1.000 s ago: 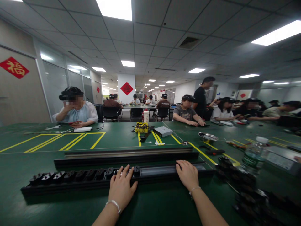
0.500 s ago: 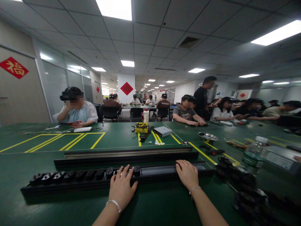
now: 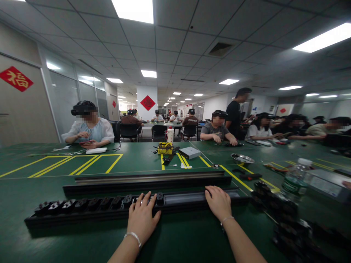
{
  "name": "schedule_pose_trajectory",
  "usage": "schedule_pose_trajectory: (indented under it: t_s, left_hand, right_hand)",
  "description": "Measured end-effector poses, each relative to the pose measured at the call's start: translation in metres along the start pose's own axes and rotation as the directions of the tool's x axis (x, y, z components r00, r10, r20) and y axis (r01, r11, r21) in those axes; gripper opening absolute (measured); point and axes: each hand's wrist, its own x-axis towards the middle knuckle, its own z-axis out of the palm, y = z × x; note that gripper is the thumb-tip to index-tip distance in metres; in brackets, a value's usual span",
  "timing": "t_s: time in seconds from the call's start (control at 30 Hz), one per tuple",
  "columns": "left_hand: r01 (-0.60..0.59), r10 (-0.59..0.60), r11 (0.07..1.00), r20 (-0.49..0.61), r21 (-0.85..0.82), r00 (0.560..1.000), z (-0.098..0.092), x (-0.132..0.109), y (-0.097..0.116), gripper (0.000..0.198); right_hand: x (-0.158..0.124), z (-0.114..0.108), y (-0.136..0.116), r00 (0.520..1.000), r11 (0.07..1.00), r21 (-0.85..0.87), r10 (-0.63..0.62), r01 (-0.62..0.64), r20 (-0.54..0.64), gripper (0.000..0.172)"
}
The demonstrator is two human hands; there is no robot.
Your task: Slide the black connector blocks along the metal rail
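A long black channel (image 3: 186, 206) lies across the green table in front of me. A row of black plug or socket modules (image 3: 93, 204) fills its left part; a few at the far left have metal prongs showing. My left hand (image 3: 142, 215) rests over the modules near the channel's middle, fingers spread and laid flat, hiding what is beneath. One module (image 3: 159, 198) shows just right of its fingertips. Over the bare right part of the channel lies my right hand (image 3: 218, 204), fingers stretched and touching the channel's far side, nothing seen in it.
A second black channel (image 3: 148, 180) lies just behind. To the right are a heap of black modules (image 3: 274, 204), a water bottle (image 3: 297, 179), a metal bowl (image 3: 242, 159) and a dark tool (image 3: 248, 176). A yellow box (image 3: 165, 148) stands farther back. Several people sit around.
My two hands and the channel have stayed in place. Across the table, the person at left has lowered a hand from the face, and the person in grey has shifted their hands.
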Motion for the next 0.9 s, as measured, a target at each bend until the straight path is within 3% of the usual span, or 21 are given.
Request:
schedule_pose_trajectory:
  t_s: [0.9]
  left_hand:
    - [-0.004, 0.008, 0.997, -0.054, 0.082, 0.999, 0.0037, -0.0046, 0.0066, 0.057]
  right_hand:
    - [-0.0006, 0.0008, 0.0007, 1.000, 1.000, -0.026, -0.011, 0.010, -0.024, 0.041]
